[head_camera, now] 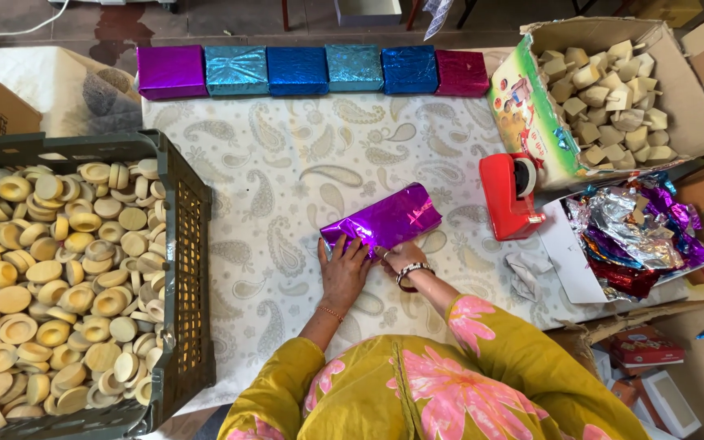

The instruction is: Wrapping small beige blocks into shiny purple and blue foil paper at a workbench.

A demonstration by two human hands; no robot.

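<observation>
While there's only the head view to go on, it shows plenty. Both hands sit at the near edge of a purple parcel in shiny foil, lying mid-surface on a paisley cloth. The left hand is flat, fingers spread and pressing the parcel's near left end. The right hand, with a bangle at the wrist, has its fingers curled down onto the near edge, looks like pinching the foil fold, though I can't tell exactly what's under them. So the parcel lies just beyond the fingers, touching both hands. Its long axis runs slantwise, low left to upper right, with the far end pointing toward a red tape dispenser. The hands are about equally near.

Around it: a row of wrapped boxes along the far edge, a dark crate of round wooden pieces on the left, and foil scraps on the right.
</observation>
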